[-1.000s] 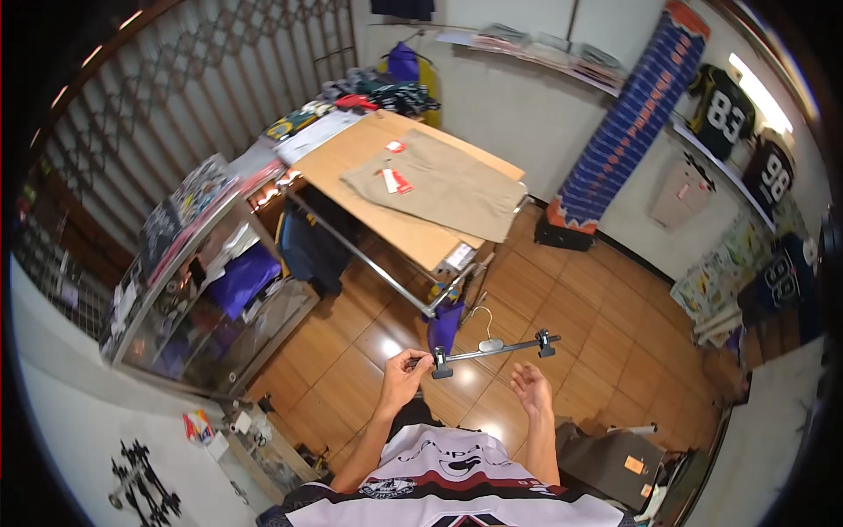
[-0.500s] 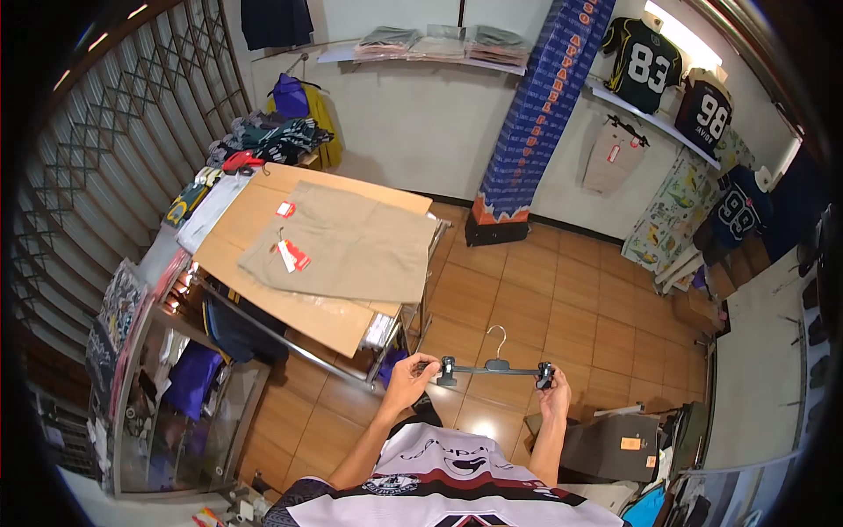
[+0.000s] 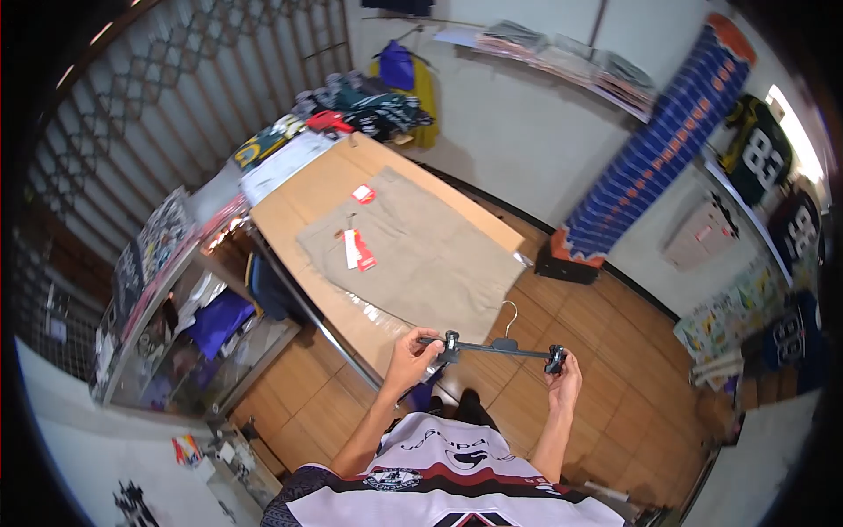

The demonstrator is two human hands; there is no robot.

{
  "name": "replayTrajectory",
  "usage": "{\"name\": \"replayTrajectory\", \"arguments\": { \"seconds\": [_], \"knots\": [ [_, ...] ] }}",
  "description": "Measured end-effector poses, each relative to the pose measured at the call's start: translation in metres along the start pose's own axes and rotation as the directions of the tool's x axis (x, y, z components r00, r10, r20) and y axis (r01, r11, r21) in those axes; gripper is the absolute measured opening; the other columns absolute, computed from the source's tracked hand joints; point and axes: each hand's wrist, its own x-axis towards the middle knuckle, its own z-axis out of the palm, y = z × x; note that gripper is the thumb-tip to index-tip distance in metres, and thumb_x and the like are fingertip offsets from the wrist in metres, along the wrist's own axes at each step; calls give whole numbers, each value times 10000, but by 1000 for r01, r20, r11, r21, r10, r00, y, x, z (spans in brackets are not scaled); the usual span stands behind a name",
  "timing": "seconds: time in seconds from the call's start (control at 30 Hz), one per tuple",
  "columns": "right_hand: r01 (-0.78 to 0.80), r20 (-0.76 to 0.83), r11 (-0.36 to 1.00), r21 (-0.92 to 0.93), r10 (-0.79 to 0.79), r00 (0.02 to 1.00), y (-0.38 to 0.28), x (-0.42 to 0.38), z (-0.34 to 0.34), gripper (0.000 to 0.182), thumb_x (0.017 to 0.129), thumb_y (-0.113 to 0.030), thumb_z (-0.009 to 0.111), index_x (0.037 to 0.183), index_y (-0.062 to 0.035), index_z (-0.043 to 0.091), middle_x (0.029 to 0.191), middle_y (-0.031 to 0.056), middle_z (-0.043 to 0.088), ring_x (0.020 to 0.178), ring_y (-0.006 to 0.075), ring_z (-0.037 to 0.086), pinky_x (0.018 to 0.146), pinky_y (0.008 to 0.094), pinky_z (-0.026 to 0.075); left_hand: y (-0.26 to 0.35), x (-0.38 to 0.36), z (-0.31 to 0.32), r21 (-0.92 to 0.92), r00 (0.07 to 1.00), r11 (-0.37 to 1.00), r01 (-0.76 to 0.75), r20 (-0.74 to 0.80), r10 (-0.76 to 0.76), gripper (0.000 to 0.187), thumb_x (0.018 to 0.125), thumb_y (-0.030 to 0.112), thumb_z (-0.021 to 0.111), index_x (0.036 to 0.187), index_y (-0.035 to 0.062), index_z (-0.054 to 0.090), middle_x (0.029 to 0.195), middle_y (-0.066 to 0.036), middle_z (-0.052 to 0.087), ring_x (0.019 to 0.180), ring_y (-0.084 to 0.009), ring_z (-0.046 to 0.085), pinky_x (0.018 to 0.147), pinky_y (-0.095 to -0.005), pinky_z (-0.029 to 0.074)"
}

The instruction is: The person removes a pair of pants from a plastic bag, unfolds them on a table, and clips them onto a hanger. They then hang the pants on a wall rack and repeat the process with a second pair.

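A black clip hanger (image 3: 504, 345) with a metal hook is stretched between my two hands, in front of my body. My left hand (image 3: 411, 357) grips its left clip end, thumb and fingers pinched together. At the other end, the right clip sits in the fingers of my right hand (image 3: 563, 383). Beyond the hanger, beige shorts (image 3: 421, 255) lie flat on a cardboard-topped table (image 3: 290, 206). Red and white tags (image 3: 358, 250) rest on the shorts, and a round red-white sticker (image 3: 363, 193) is near the waistband.
Left of the table stands a glass display case (image 3: 167, 351). Piled clothes (image 3: 378, 110) lie at the table's far end. A blue wrapped pillar (image 3: 645, 154) rises at the back right, near a wall shelf (image 3: 571, 70) with folded garments. Tiled floor (image 3: 606, 351) runs along the right.
The view has turned left, so the table and shorts appear farther right and nearer. The hanger is still held at both ends and is now close to the table's edge.
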Motion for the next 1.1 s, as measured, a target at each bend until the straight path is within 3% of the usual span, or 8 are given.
{"name": "replayTrajectory", "arguments": {
  "seconds": [0.2,0.47,0.73,0.77,0.87,0.97,1.0,1.1],
  "knots": [
    [-54,242,988,-145,88,966,-3,57,118,239,1069,-260,544,1234,-108,629,980,45,702,790,146,683,616,267,528,-3,-8,-39,-81,925,992,-92,-377,54,287,986,84,688,1235,-13,585,978,-92,723,884,-142,715,794,-274,580],
    [-61,417,948,-312,194,888,6,133,248,134,1025,-178,622,1142,-118,595,917,30,721,718,129,702,609,275,543,13,25,-41,-42,608,979,-199,-789,90,362,968,117,730,1198,19,468,967,-123,735,879,-139,710,729,-244,517],
    [213,651,852,-478,181,737,30,235,345,212,974,-108,690,1151,6,664,900,69,743,739,100,667,642,241,513,16,108,-47,175,307,946,-274,-916,259,333,976,94,716,1132,-4,438,869,-79,686,749,-87,608,627,-223,466],
    [276,692,830,-484,170,702,43,256,357,216,965,-102,696,1140,21,670,888,74,743,741,97,665,644,239,508,11,114,-58,255,326,959,-123,-903,281,337,971,99,722,1130,-13,447,890,-76,669,785,-74,595,625,-208,467],
    [410,781,803,-433,108,615,62,276,413,214,927,-90,719,1059,77,691,847,90,742,751,95,669,642,232,496,14,149,-79,318,259,937,-143,-902,346,395,922,152,784,1098,-17,473,933,-110,648,826,-142,609,692,-265,501],
    [581,834,709,-400,18,552,82,289,472,229,898,-129,755,1045,43,726,850,101,751,740,142,693,669,271,527,18,176,-118,550,206,794,261,-835,511,502,854,209,845,1136,-37,510,988,-163,635,888,-245,629,797,-356,522],
    [636,845,665,-391,-14,534,87,291,491,249,888,-149,770,1056,30,736,848,107,755,733,161,699,679,289,537,20,189,-132,525,186,824,214,-850,493,597,806,235,870,1204,-55,532,1053,-210,623,998,-348,620,906,-425,500],
    [779,877,560,-280,-181,446,131,318,543,279,849,-203,805,1044,-8,765,904,131,758,786,250,713,756,354,554,26,223,-180,589,170,736,333,-805,568,677,798,284,864,1285,-50,532,1223,-237,586,1179,-382,560,1003,-460,459]
  ]
}}
